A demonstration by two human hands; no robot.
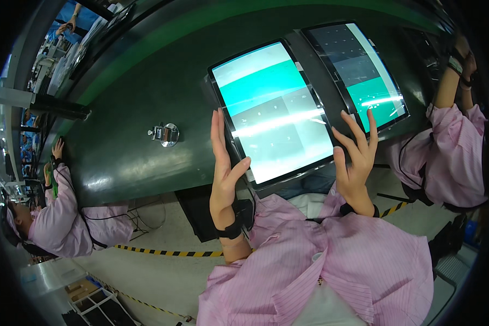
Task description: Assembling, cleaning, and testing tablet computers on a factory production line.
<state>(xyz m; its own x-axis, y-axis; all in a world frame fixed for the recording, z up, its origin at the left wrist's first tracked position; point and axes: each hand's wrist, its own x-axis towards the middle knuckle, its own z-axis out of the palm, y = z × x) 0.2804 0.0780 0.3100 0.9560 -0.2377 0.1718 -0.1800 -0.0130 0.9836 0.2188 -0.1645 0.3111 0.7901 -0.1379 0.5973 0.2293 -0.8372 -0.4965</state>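
Observation:
A large flat display panel (277, 114) with a dark frame tilts in front of me, its screen lit in white, green and grey blocks. My left hand (225, 174) grips its left edge, thumb over the front frame and fingers stretched along the side. At the lower right edge is my right hand (356, 163), fingers spread and thumb close against the frame; whether it bears any weight I cannot tell. Its raised fingers overlap the gap beside a second lit display panel (358, 76), dark grey above and green below. Dark bands circle both wrists.
A small metal fixture (164, 134) with a round base stands on the dark green table (130, 108). Another person in pink (65, 217) sits at the left, and one (445, 152) at the right. A dark post (60, 104) juts in from the left. Striped tape (168, 253) marks the floor.

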